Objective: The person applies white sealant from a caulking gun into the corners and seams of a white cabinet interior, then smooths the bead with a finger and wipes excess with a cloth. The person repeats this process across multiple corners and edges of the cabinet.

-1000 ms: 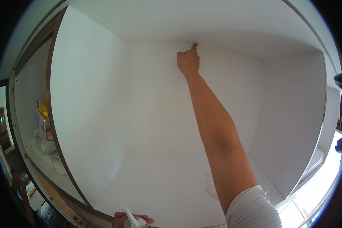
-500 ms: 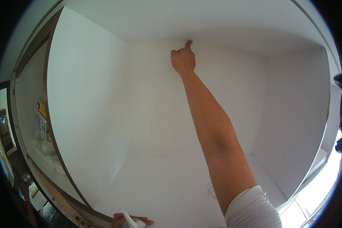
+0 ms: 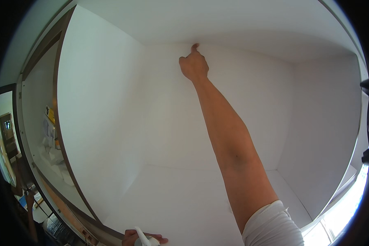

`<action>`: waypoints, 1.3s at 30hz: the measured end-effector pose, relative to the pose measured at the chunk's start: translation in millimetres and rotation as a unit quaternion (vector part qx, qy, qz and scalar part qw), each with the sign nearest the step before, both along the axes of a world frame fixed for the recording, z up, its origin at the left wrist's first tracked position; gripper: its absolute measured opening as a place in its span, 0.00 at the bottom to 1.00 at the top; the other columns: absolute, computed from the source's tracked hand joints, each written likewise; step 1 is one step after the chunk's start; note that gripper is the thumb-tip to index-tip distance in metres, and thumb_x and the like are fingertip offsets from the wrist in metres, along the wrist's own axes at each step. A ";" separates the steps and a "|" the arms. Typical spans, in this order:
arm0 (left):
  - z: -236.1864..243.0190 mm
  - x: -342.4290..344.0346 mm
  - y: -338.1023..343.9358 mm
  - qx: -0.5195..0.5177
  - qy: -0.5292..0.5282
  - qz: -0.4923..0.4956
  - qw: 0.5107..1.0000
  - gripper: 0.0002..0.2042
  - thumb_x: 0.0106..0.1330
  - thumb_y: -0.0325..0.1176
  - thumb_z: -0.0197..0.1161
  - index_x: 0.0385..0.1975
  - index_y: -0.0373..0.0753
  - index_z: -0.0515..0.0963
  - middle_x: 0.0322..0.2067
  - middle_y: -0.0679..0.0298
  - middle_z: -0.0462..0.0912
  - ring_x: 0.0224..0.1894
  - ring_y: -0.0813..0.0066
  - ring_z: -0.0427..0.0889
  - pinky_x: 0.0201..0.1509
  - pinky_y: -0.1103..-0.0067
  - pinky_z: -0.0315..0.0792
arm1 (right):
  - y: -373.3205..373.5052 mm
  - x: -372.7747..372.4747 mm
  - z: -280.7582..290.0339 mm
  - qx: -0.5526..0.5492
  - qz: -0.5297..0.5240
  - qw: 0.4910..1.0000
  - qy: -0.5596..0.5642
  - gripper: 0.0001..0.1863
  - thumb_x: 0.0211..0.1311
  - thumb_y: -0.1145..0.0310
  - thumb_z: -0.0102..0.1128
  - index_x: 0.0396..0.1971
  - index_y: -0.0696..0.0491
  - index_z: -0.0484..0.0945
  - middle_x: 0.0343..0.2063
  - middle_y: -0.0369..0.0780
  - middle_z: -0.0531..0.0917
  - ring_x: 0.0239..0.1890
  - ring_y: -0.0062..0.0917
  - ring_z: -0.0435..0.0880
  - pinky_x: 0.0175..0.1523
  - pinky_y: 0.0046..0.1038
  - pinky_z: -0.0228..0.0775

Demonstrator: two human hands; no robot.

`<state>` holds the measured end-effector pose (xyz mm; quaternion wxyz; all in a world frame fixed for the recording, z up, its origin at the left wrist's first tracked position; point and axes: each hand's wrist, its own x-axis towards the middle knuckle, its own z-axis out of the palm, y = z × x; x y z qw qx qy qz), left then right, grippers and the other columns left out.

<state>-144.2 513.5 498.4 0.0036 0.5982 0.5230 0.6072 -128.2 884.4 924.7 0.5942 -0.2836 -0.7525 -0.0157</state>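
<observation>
My right arm reaches up into a white cabinet (image 3: 172, 184). At its end, my right hand (image 3: 194, 64) presses a stretched index finger against the seam between the back panel (image 3: 233, 82) and the top panel (image 3: 217, 20). The thumb stands away, the other fingers are folded, and I see nothing held. Low in the view, my left hand (image 3: 130, 238) is at the cabinet's front edge, gripping what looks like a caulk tube (image 3: 153, 241) with a tilted, tapered white nozzle (image 3: 141, 235). Its body is mostly cut off by the lower edge.
On the left, a brown-framed opening (image 3: 55, 94) shows a shelf with white crumpled items (image 3: 55, 156) and a yellow package (image 3: 50, 114). The cabinet's side panels (image 3: 98, 102) bound my reach. Bright windows (image 3: 322, 235) show at lower right.
The right fingertip has slid a little to the left along the top seam. My view has shifted slightly, so the cabinet sits further right. The left hand keeps its hold.
</observation>
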 end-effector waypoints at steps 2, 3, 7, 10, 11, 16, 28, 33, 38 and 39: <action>-1.0 0.8 0.3 -0.004 0.026 0.008 1.000 0.30 0.54 0.20 0.76 0.53 0.34 0.65 0.44 0.50 0.87 0.47 0.61 0.90 0.50 0.67 0.86 | 0.5 0.6 1.1 -0.004 -0.002 1.000 -0.017 0.47 0.59 0.66 0.52 0.78 0.65 0.47 0.35 0.47 0.86 0.41 0.39 0.86 0.49 0.41 0.80; -2.1 2.9 1.0 0.001 -0.015 -0.007 1.000 0.30 0.55 0.20 0.76 0.54 0.34 0.64 0.44 0.51 0.87 0.47 0.61 0.90 0.50 0.67 0.86 | 1.7 1.8 1.6 0.016 -0.006 1.000 -0.021 0.46 0.59 0.67 0.51 0.78 0.64 0.49 0.35 0.47 0.86 0.42 0.39 0.86 0.49 0.41 0.79; -5.2 4.5 0.7 0.005 -0.055 -0.036 0.998 0.31 0.56 0.21 0.76 0.56 0.34 0.62 0.45 0.51 0.86 0.46 0.62 0.90 0.49 0.67 0.86 | 15.5 13.9 2.8 0.031 0.076 0.995 -0.048 0.41 0.62 0.66 0.52 0.78 0.56 0.57 0.39 0.46 0.87 0.48 0.39 0.86 0.54 0.40 0.78; -5.9 -0.4 0.9 0.005 -0.038 -0.032 0.999 0.32 0.57 0.21 0.76 0.57 0.34 0.62 0.45 0.51 0.86 0.46 0.63 0.90 0.50 0.67 0.86 | 28.4 31.9 -0.8 0.087 0.014 0.993 -0.075 0.37 0.66 0.69 0.51 0.77 0.49 0.61 0.43 0.46 0.87 0.48 0.38 0.86 0.55 0.40 0.79; -5.6 -1.8 2.1 0.006 -0.040 -0.033 0.999 0.33 0.57 0.21 0.76 0.58 0.34 0.62 0.45 0.51 0.86 0.45 0.64 0.89 0.50 0.67 0.86 | 31.6 39.5 -2.3 0.122 -0.042 0.988 -0.083 0.35 0.67 0.70 0.50 0.77 0.47 0.63 0.44 0.46 0.87 0.47 0.38 0.86 0.55 0.40 0.79; -0.9 -0.5 3.8 0.028 0.044 0.031 0.998 0.35 0.53 0.24 0.79 0.58 0.34 0.62 0.43 0.53 0.87 0.46 0.65 0.89 0.50 0.67 0.83 | 36.3 86.3 -5.7 0.276 -0.311 0.884 -0.214 0.39 0.67 0.75 0.52 0.79 0.41 0.58 0.43 0.44 0.83 0.35 0.35 0.87 0.41 0.36 0.83; 32.3 9.9 -8.7 -0.055 0.019 0.065 0.996 0.23 0.46 0.31 0.81 0.41 0.39 0.76 0.42 0.62 0.88 0.40 0.63 0.84 0.54 0.64 0.74 | 42.8 49.8 21.9 0.277 -0.493 0.773 -0.286 0.51 0.63 0.78 0.57 0.82 0.32 0.46 0.30 0.40 0.80 0.24 0.27 0.82 0.28 0.30 0.77; 39.6 7.4 -11.1 -0.039 0.079 0.067 0.994 0.26 0.46 0.30 0.81 0.44 0.38 0.75 0.41 0.61 0.88 0.41 0.64 0.84 0.52 0.65 0.74 | 48.0 73.1 29.5 0.234 -0.539 0.745 -0.316 0.54 0.64 0.78 0.57 0.83 0.30 0.39 0.27 0.37 0.81 0.24 0.25 0.81 0.28 0.29 0.75; 29.1 10.0 -6.4 -0.017 0.022 0.065 0.998 0.31 0.48 0.31 0.82 0.50 0.37 0.71 0.42 0.59 0.87 0.42 0.65 0.84 0.52 0.65 0.76 | 54.1 112.0 32.3 0.190 -0.538 0.748 -0.339 0.61 0.59 0.74 0.63 0.82 0.31 0.30 0.30 0.40 0.86 0.26 0.33 0.84 0.41 0.42 0.79; 26.3 9.2 -4.3 -0.006 0.029 0.059 0.998 0.32 0.48 0.31 0.82 0.52 0.37 0.69 0.42 0.59 0.87 0.42 0.65 0.84 0.52 0.65 0.76 | 56.6 120.2 32.3 0.195 -0.559 0.731 -0.338 0.62 0.59 0.74 0.64 0.82 0.31 0.29 0.30 0.40 0.86 0.26 0.33 0.84 0.41 0.42 0.78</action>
